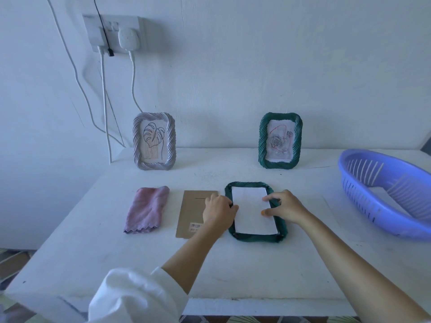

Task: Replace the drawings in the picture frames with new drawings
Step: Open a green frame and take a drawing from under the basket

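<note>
Flat green frame (256, 237): lies face-down on worktop (233, 269), centre-front, back open.
White sheet (253, 210): sits inside the frame's back recess, blank side up; can't tell if it's the old or the new drawing.
Backing board (192, 213): brown card, off the frame, flat on the worktop just left of it, partly under the left wrist.
Left hand (219, 208): at frame's left rim, fingers curled, thumb tip at sheet's left edge; can't tell whether it grips the rim or only rests there.
Right hand (285, 206): at the right rim, thumb & forefinger spread apart, tips pressing on sheet's right edge; nothing pinched, as far as I can see.
Other frames: grey frame (154, 141) w/ leaf drawing & upright green frame (279, 141) w/ rose drawing stand at the wall, well apart, untouched.
Step (my read): seating or freeing the sheet in the recess.
Risk 1: sheet creases or tears if an edge is dragged sideways under a corner tab.
Risk 2: sheet sits skewed, so board won't close flush.
Risk 3: frame slides on the smooth worktop if one hand pushes w/o the other bracing.
</note>
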Available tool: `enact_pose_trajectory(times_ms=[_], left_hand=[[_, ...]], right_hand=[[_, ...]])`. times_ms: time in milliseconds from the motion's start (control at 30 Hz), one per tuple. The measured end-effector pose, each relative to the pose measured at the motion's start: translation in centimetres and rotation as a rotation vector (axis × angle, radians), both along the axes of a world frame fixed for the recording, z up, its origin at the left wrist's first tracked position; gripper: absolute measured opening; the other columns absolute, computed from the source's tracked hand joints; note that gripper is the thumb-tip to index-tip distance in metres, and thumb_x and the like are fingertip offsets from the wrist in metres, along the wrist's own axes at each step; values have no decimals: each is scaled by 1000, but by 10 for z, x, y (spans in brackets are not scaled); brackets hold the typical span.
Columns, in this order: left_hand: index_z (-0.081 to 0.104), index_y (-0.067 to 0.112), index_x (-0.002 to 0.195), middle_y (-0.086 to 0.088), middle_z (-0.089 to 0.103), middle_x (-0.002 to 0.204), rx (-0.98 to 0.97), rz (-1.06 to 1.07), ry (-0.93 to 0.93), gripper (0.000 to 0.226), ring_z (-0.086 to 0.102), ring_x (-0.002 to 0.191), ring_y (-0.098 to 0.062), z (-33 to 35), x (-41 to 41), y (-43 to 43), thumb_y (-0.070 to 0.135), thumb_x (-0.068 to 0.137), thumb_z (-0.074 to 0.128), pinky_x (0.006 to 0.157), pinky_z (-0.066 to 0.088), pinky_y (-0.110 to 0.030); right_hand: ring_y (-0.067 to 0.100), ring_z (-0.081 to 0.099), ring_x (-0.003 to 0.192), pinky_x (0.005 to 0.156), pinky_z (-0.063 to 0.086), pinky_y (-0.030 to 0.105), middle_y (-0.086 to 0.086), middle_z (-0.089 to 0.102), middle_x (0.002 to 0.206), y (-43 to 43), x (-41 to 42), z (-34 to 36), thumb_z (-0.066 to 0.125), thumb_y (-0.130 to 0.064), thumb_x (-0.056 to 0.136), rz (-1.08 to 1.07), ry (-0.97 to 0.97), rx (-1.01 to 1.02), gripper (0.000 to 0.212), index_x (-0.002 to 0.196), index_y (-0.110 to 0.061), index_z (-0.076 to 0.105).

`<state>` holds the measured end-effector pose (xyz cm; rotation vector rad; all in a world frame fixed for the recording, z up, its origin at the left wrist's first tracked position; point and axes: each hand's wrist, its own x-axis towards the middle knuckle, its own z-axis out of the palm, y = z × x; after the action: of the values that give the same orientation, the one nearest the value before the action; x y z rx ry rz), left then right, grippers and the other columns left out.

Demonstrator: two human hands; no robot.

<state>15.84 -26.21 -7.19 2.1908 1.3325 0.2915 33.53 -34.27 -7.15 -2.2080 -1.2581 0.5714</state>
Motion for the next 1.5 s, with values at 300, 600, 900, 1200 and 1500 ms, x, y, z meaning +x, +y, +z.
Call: enact_pose_trajectory(times_ms=[300, 600, 900, 1200, 1500], left_hand=[[68, 13, 83, -9, 52, 120, 5, 115, -23, 19, 40, 116, -29, 7, 7, -10, 24, 91, 55, 78, 35, -27], [54, 16, 123, -6, 64, 92, -82, 111, -372, 34, 53, 69, -12, 21, 14, -18, 7, 90, 56, 58, 45, -21], [60, 11, 125, 0, 54, 82, -132, 3, -565, 34, 49, 71, -15, 66, 65, -48, 4, 93, 50, 49, 37, -14], [66, 6, 110, -12, 64, 106, -333, -34, -422, 29, 59, 95, -35, 29, 177, -118, -2, 87, 49, 75, 45, -26], [60, 2, 123, -14, 61, 123, -310, 13, -336, 39, 57, 115, -28, 11, 216, -147, -3, 88, 46, 95, 45, -28]], right_hand=[[17, 45, 91, 77, 35, 25, 4, 40, 102, 0, 2, -2, 81, -25, 67, 17, -12, 5, 49, 113, -20, 66], [22, 51, 106, 83, 39, 27, 8, 47, 118, -7, -4, 8, 73, -33, 77, 26, 62, -40, 50, 122, -19, 60], [34, 45, 123, 95, 39, 41, 16, 48, 130, -100, 76, 102, 68, -31, 81, -485, -464, -237, 57, 129, -11, 44], [19, 30, 47, 49, 21, 27, 3, 31, 51, -126, 138, 109, 68, -20, 73, -130, -338, -324, 45, 50, -13, 31], [19, 33, 42, 47, 28, 24, 4, 30, 46, -135, 154, 113, 67, -14, 75, -18, -217, -224, 48, 48, -14, 28]])
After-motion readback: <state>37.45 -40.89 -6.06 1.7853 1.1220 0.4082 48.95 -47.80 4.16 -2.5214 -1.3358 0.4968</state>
